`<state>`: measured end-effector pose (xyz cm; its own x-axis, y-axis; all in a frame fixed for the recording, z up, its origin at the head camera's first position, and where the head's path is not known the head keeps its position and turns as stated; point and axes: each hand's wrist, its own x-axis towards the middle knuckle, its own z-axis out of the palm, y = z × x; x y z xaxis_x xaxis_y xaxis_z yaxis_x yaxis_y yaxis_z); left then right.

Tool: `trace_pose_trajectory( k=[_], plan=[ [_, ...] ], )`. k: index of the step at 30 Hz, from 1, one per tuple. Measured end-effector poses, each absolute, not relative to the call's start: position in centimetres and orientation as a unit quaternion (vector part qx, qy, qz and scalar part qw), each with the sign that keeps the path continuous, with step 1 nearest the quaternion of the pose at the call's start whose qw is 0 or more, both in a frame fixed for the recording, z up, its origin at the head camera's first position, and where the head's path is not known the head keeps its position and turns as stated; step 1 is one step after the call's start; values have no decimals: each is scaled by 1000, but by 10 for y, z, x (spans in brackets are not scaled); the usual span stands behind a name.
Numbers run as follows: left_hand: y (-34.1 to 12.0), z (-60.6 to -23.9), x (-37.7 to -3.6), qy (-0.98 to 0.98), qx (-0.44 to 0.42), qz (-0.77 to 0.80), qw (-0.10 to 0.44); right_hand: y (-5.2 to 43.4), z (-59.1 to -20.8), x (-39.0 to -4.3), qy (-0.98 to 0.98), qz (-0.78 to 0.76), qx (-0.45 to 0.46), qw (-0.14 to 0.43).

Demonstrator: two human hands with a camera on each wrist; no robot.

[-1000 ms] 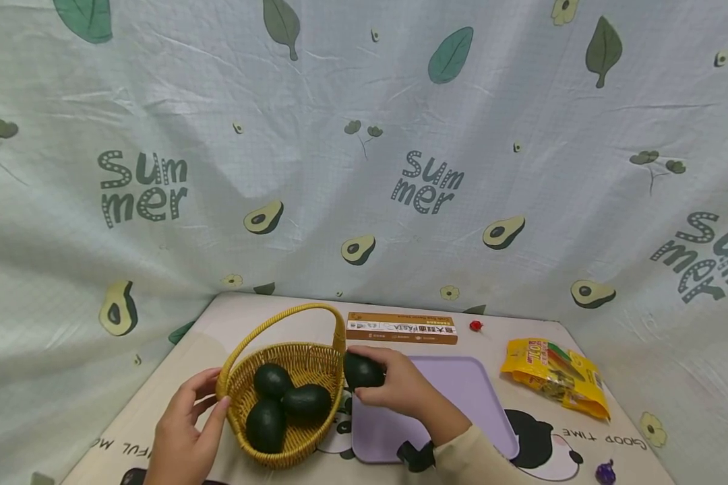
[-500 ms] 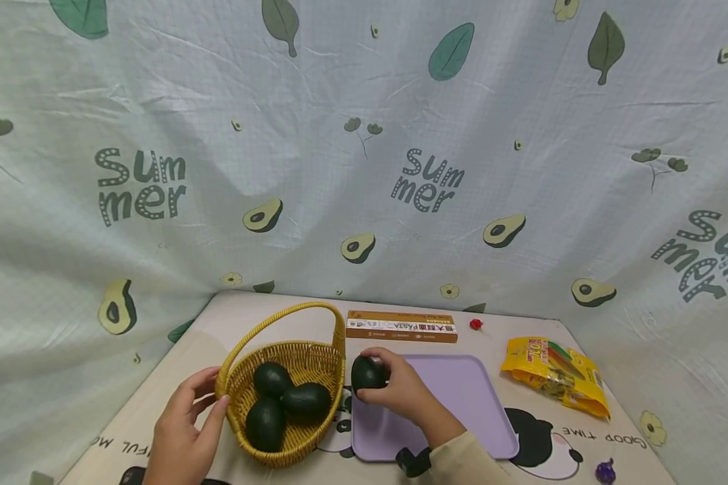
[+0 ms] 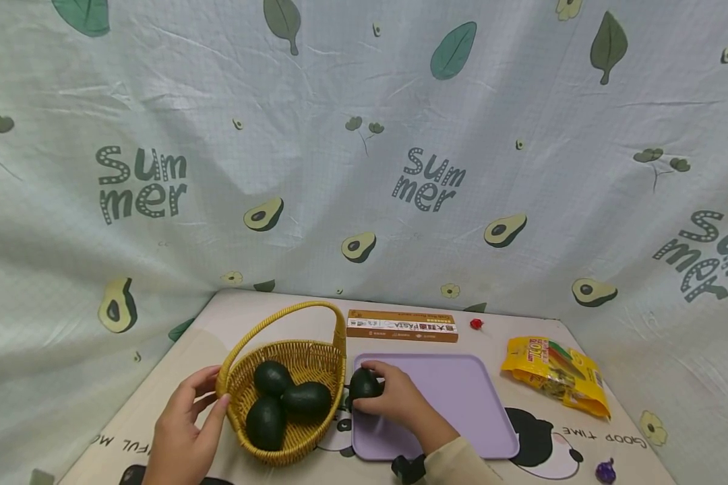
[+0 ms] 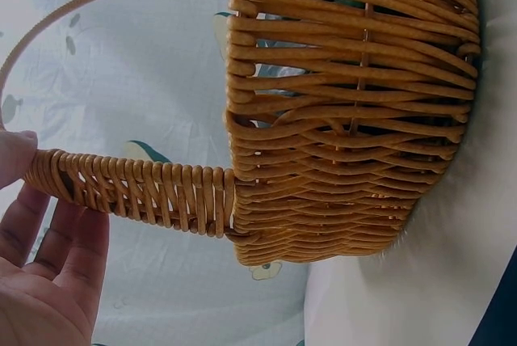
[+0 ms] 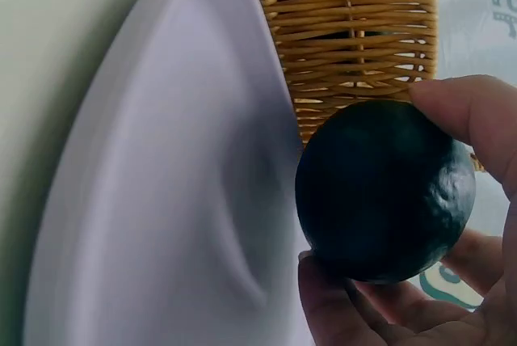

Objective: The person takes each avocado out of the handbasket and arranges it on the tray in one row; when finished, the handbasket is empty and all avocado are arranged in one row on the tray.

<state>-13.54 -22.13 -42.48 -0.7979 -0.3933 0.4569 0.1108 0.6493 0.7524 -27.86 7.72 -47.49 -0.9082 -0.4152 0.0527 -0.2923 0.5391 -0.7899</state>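
The left hand (image 3: pixel 182 431) rested against the rim of the yellow woven wicker basket (image 3: pixel 315 360), fingers relaxed and thumb touching the base of its looped handle (image 4: pixel 137 188). Three dark green avocados (image 3: pixel 288 404) lay inside the basket. Just to its right, the right hand (image 3: pixel 394 397) grasped a fourth dark green avocado (image 3: pixel 364 385) between thumb and fingertips, low over the near-left corner of the flat lilac plastic tray (image 3: pixel 461 404). Behind the tray lay a long brown pasta box (image 3: pixel 402 326); further right sat a crinkled yellow snack bag (image 3: pixel 552 374).
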Motion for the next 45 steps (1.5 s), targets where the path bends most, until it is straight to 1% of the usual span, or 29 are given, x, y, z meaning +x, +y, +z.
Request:
trace_pose_trajectory(
  k=[6,16,30,45],
  plan=[
    [-221,-425,-136,-857,78,-406,308,79,-477,-278,882,-420,-200,73],
    [-223,-427,-137,-857,78,-404,311,85,-476,-282,880,-412,-206,115],
    [-223,-426,-136,-855,73,-406,314,87,-468,-275,867,-422,-224,141],
    [-223,-426,-138,-855,75,-407,313,94,-457,-273,873,-411,-242,104]
  ],
)
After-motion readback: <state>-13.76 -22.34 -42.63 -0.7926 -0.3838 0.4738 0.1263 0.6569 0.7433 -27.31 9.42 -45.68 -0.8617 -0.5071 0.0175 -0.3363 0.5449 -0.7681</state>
